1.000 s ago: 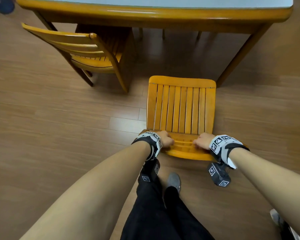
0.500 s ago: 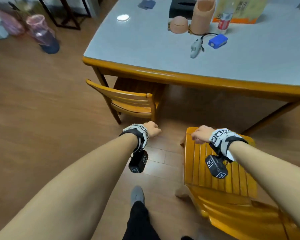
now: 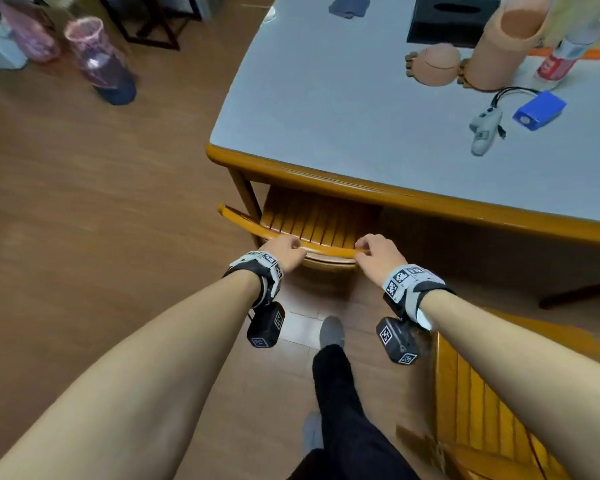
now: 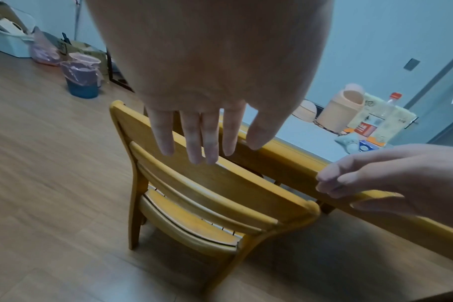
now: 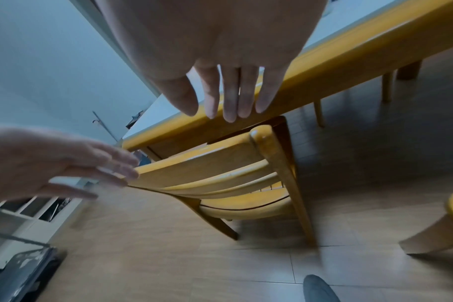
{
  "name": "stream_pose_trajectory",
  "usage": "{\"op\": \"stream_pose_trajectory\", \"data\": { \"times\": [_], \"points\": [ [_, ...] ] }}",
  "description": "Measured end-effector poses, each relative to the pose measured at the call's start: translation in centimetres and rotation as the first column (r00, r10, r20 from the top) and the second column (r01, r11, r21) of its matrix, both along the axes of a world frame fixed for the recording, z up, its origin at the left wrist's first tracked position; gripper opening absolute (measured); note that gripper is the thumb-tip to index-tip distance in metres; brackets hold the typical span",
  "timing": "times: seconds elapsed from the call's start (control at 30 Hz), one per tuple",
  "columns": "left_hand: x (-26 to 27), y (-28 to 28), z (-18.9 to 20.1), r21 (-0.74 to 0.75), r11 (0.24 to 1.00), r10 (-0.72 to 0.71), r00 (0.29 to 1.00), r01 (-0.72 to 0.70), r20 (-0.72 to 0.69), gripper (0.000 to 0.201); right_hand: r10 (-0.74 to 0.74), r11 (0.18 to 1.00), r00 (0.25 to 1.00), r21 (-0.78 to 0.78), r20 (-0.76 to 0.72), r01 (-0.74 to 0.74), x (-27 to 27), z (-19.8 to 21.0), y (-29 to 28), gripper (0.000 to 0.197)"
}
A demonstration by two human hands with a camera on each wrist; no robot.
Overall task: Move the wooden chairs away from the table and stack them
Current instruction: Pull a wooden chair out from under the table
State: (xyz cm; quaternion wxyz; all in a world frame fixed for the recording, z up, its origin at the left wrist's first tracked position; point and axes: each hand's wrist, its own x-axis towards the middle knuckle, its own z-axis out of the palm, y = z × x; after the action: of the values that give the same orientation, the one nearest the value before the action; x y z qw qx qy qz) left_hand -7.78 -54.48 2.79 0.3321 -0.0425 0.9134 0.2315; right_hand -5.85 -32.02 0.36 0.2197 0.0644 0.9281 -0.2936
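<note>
A yellow wooden chair stands tucked under the table, its curved top rail toward me. My left hand is over the left half of that rail, fingers straight and lying across the backrest. My right hand is at the rail's right end, its fingers extended just above the rail. Neither hand is wrapped round the wood. A second wooden chair stands pulled out at my lower right, partly hidden by my right forearm.
Two bins lined with pink bags stand on the floor at the far left. On the tabletop lie a black tissue box, a tan bin and a blue box. My leg is between the chairs.
Both hands let go of the first chair, which now stands at my right. I turned left, and both hands reached the top rail of the chair under the table.
</note>
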Motion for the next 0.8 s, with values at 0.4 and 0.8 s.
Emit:
{"op": "stream_pose_trajectory", "data": {
  "times": [0.4, 0.8],
  "points": [
    [-12.2, -4.6, -7.1, -0.282, 0.858, -0.364, 0.895, 0.43, 0.258, 0.043, 0.183, 0.976, 0.863, 0.021, 0.47, -0.218, -10.1, -8.1, -5.9, 0.041],
    [-16.0, -7.1, -9.0, -0.262, 0.785, -0.411, 0.788, 0.562, 0.458, 0.061, 0.153, 0.959, 0.757, 0.09, 0.635, -0.269, -11.5, -9.6, -8.2, 0.055]
  ]
}}
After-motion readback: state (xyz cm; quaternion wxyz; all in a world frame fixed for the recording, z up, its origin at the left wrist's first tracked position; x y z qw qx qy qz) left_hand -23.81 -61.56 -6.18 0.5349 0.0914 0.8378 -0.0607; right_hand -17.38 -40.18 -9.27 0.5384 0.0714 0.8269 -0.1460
